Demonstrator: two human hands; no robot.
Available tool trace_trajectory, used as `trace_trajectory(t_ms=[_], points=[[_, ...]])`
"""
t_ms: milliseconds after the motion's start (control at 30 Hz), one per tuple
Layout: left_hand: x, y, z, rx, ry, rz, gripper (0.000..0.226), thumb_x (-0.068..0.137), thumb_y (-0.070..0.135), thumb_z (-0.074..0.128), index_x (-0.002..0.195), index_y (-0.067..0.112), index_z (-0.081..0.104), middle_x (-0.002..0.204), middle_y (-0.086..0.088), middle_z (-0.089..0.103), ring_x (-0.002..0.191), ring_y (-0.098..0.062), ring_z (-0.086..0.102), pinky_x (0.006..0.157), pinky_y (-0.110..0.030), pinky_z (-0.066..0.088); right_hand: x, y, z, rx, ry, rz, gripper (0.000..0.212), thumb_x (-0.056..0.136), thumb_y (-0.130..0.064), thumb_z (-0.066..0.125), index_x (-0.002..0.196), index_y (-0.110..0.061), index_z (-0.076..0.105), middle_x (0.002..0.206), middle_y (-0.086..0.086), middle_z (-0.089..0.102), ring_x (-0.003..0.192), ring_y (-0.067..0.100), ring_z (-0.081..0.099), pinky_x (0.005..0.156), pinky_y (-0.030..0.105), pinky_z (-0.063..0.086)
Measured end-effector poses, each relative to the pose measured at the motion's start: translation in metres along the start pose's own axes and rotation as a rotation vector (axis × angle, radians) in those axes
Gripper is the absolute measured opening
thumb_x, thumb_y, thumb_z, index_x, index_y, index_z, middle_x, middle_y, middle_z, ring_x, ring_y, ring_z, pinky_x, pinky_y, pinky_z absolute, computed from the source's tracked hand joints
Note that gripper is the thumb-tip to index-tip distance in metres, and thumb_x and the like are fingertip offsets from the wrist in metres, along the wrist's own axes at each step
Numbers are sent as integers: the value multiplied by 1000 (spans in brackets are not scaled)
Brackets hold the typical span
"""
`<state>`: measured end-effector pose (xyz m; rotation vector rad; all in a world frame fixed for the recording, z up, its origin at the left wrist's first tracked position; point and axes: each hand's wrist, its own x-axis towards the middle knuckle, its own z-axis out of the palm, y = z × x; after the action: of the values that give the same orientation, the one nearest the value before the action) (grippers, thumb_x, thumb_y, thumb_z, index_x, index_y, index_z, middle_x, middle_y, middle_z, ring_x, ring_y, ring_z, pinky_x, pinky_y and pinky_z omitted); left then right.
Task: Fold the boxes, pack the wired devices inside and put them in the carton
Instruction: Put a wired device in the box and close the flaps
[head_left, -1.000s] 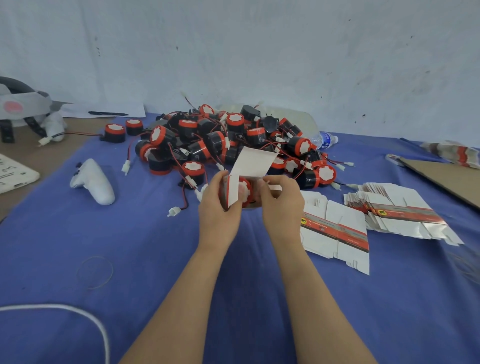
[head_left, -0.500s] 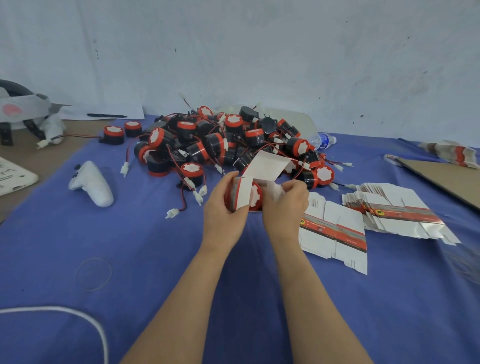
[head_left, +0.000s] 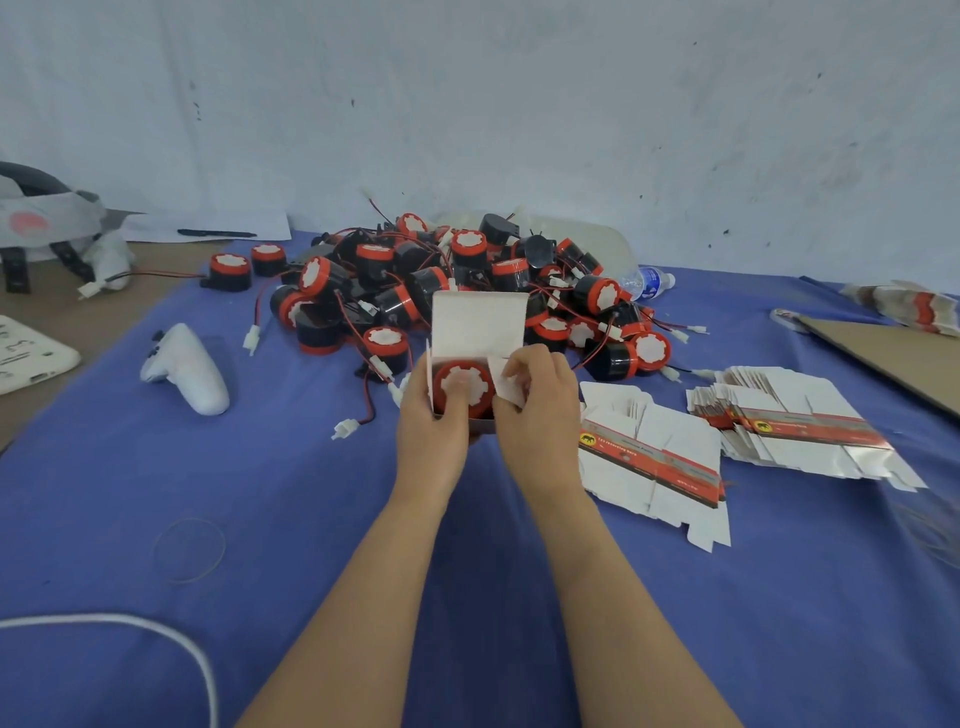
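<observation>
the box is gripped by the left hand, thumb pressed on the wired device seated inside. the side flap on its right is pinched by the right hand; the lid is seen standing open just beyond both.

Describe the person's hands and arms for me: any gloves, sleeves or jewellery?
Nothing is worn on them. The left hand and right hand have no gloves, and no ring or watch shows. The forearms are sleeveless down to the picture's lower edge.
</observation>
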<state>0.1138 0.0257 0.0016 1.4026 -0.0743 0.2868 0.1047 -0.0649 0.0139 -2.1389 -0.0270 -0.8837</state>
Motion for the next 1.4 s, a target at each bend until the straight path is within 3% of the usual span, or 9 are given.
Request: trace_trajectory(t_ms=[167, 333, 500, 700, 900, 1033, 1167, 1333, 1400], points=[[4, 4, -9, -221, -42, -113, 18, 98, 28, 51, 109, 40, 58, 114, 3, 66, 94, -14, 69, 68, -29, 59, 3, -2, -9, 486, -266, 229, 8, 92, -27, 61, 89, -33, 66, 122, -16, 46, 115, -6, 43, 85, 8, 43], [4, 4, -6, -264, -386, -148, 58, 79, 73, 44, 121, 37, 59, 117, 2, 69, 105, -16, 67, 79, -31, 57, 7, 9, -12, 462, -152, 340, 15, 97, -16, 51, 112, -18, 54, 113, -3, 60, 100, 13, 61, 80, 25, 53], [6, 2, -8, -148, -143, -172, 30, 101, 24, 44, 126, 35, 55, 113, 8, 66, 96, -11, 67, 66, -29, 59, 7, 16, -13, 535, -257, 354, 74, 91, -7, 56, 145, -41, 18, 108, -7, 58, 101, 13, 62, 81, 27, 56], [8, 3, -13, -150, -39, -194, 28, 99, 20, 45, 112, 39, 60, 107, 7, 65, 93, -14, 66, 66, -33, 60, 1, 11, -10, 325, -385, 115, 25, 95, -13, 55, 107, -33, 63, 122, -12, 46, 119, 2, 43, 96, 24, 46], [8, 6, -15, -142, -31, -240, 27, 100, 23, 44, 99, 46, 58, 104, 9, 65, 91, -15, 66, 55, -27, 56, 1, 15, -6, 362, -311, 97, 88, 90, -9, 62, 147, -42, 4, 107, -24, 53, 102, -15, 53, 82, 6, 47], [7, 6, -16, -86, -54, -229, 28, 100, 22, 44, 110, 45, 57, 104, 10, 65, 87, -11, 66, 51, -23, 54, 3, 20, -5, 349, -326, 88, 90, 89, -9, 63, 138, -55, 4, 106, -23, 51, 104, -10, 54, 77, 9, 49], [5, 7, -16, -6, -78, -173, 41, 99, 19, 43, 89, 57, 56, 95, 16, 66, 88, -12, 67, 61, -31, 59, 3, 24, -7, 334, -343, 114, 96, 88, -10, 65, 145, -46, -3, 106, -20, 53, 96, -14, 56, 79, 12, 49], [7, 7, -15, -24, -57, -187, 35, 99, 20, 44, 93, 52, 57, 104, 10, 65, 93, -16, 65, 63, -33, 60, 1, 18, -7, 207, -422, 51, 32, 91, -21, 61, 114, -42, 54, 125, -6, 43, 111, -7, 43, 83, 5, 40], [8, 7, -16, -58, -34, -228, 28, 99, 21, 44, 108, 43, 60, 109, 6, 63, 95, -17, 64, 61, -32, 60, -1, 14, -4, 223, -387, 43, 19, 91, -26, 62, 97, -43, 57, 121, -6, 45, 108, -12, 41, 80, 7, 39]])
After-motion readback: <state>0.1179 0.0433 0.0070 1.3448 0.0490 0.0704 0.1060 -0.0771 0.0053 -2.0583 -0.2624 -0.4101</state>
